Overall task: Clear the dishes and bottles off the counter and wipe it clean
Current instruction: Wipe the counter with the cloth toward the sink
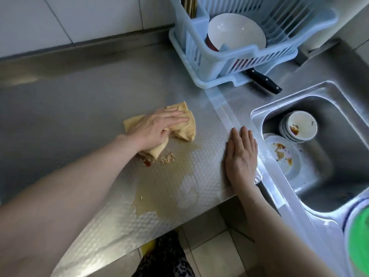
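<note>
Left hand (157, 129) presses cloth (186, 127) on counter (79, 100); right hand (241, 156) flat.

Counter (79, 92): brushed metal, dimpled near my hands
Cloth (185, 126): soft tan fabric under my left hand (157, 128)
Sink (339, 108): glossy steel
Rack (199, 56): pale blue plastic
Bowl (235, 35): glossy white ceramic
</note>
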